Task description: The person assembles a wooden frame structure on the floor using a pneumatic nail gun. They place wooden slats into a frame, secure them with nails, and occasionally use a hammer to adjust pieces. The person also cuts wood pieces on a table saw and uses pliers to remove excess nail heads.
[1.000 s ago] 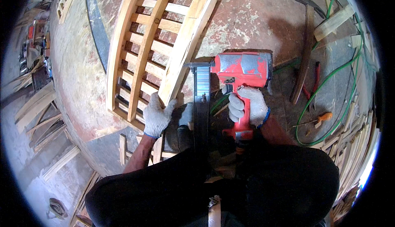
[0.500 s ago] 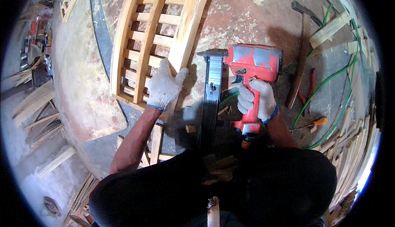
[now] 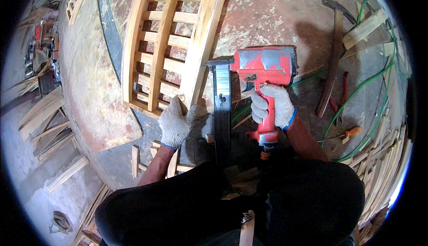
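A slatted wooden frame (image 3: 200, 45) lies ahead of me on the worn floor, running away from me. My left hand (image 3: 174, 128), in a white knit glove, grips its near right corner, thumb apart from the fingers around the end of the wide rail. Gloved too, my right hand (image 3: 277, 105) is wrapped round the handle of a red and grey pneumatic nail gun (image 3: 265, 65). The gun is held level, its nose at the frame's right rail with its dark magazine (image 3: 222, 112) toward me. Whether the nose touches the wood I cannot tell.
To the right lie a hammer (image 3: 332, 58), red-handled pliers (image 3: 344, 90), an orange-handled tool (image 3: 352, 133) and a green hose (image 3: 356, 90). Wood strips (image 3: 379, 170) are piled at the right edge. Small slats (image 3: 135, 161) lie near my left forearm, and a small wood block (image 3: 209, 138) beside the magazine.
The nail gun has moved left, bringing its nose to the frame's right rail. My left hand has slid nearer to me, from over the slats to the frame's near right corner.
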Tool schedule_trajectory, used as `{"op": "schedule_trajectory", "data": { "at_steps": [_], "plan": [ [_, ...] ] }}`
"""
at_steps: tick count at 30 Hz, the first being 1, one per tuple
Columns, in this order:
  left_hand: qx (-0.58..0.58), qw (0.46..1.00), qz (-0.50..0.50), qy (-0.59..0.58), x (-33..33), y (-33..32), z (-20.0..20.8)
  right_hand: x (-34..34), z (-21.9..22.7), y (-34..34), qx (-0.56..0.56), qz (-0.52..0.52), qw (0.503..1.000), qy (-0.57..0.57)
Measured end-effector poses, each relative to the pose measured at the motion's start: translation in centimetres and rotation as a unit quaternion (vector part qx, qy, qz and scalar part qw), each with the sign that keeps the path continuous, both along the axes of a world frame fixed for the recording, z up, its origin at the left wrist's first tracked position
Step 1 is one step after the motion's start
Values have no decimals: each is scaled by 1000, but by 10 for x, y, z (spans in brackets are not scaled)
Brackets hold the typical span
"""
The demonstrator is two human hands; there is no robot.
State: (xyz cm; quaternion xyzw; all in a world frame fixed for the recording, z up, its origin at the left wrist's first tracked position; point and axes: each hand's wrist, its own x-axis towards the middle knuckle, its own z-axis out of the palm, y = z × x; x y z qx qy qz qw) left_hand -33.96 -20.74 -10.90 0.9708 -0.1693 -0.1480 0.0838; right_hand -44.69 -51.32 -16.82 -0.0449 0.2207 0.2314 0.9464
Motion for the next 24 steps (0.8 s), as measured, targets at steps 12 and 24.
{"op": "schedule_trajectory", "data": {
  "at_steps": [12,24],
  "plan": [
    [-23,1000,5,19,2,4,0,-6,-4,5,21,-3,1000,-22],
    [-7,1000,10,-3,0,7,-6,-23,-12,12,-1,-34,999,-12]
  ]
}}
